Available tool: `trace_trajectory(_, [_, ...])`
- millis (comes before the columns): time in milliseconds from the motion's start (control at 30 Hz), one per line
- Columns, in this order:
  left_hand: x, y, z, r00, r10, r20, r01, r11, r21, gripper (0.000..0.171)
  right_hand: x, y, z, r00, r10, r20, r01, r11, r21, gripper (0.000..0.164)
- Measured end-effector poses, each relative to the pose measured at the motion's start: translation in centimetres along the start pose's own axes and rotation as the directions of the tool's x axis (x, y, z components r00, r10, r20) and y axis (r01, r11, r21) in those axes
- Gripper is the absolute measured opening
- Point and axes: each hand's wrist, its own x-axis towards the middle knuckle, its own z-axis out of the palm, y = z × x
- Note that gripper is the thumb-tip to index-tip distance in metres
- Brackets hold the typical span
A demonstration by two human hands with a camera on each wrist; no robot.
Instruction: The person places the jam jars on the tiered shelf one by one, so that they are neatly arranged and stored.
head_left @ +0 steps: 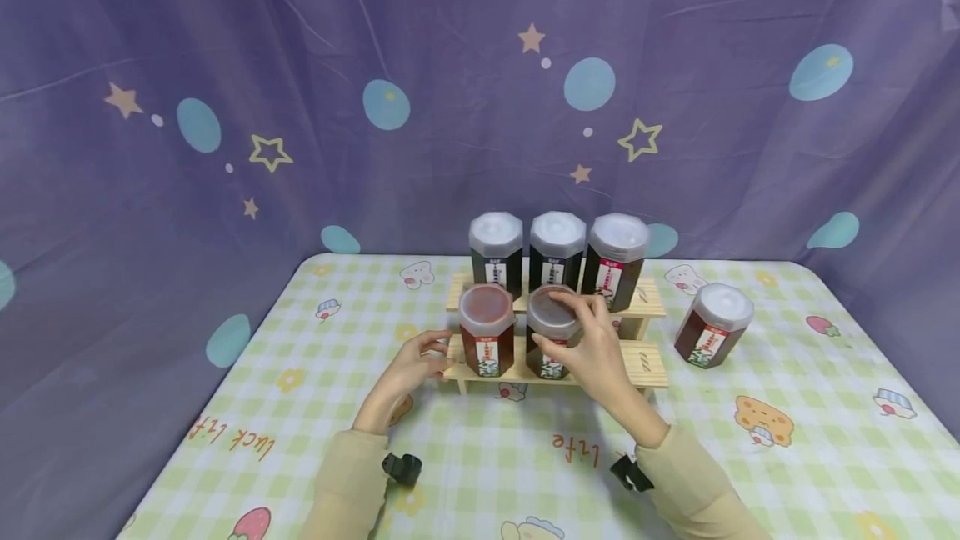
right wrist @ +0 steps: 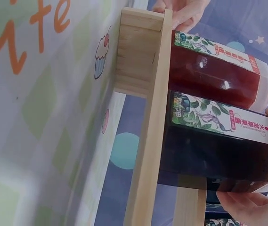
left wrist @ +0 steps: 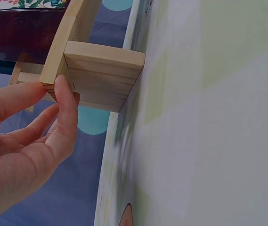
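A two-step wooden rack (head_left: 643,363) stands on the table. On its lower step is a dark jam jar (head_left: 552,367) with a hexagonal body. My right hand (head_left: 597,357) grips this jar near its translucent lid, thumb and fingers on opposite sides. Its base appears to rest on the step in the right wrist view. Left of it stands a red jam jar (head_left: 487,352) on the same step. At the rack's left end, my left hand (head_left: 415,367) pinches the end of the lower step (left wrist: 53,66) between thumb and finger, as the left wrist view shows.
The upper step bears a dark jar (head_left: 497,261) at left, another dark jar (head_left: 557,261) in the middle and a brownish jar (head_left: 615,265) at right. A separate red-labelled jar (head_left: 712,327) stands on the checked tablecloth (head_left: 480,457) right of the rack. Behind hangs a purple curtain (head_left: 465,165).
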Motion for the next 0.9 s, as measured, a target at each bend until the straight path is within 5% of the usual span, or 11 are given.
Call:
trace_trajectory(667, [0.1, 0.3, -0.1, 1.0, 0.009, 0.025, -0.009, 1.0, 0.01, 0.05, -0.3, -0.6, -1.2, 0.994, 0.023, 0.11, -0.018, 0.999, -0.048, 0.06])
trace_trajectory(900, [0.6, -0.7, -0.2, 1.0, 0.013, 0.014, -0.013, 1.0, -0.007, 0.05, -0.6, -0.4, -1.9, 0.991, 0.025, 0.129, -0.02, 0.999, -0.037, 0.055])
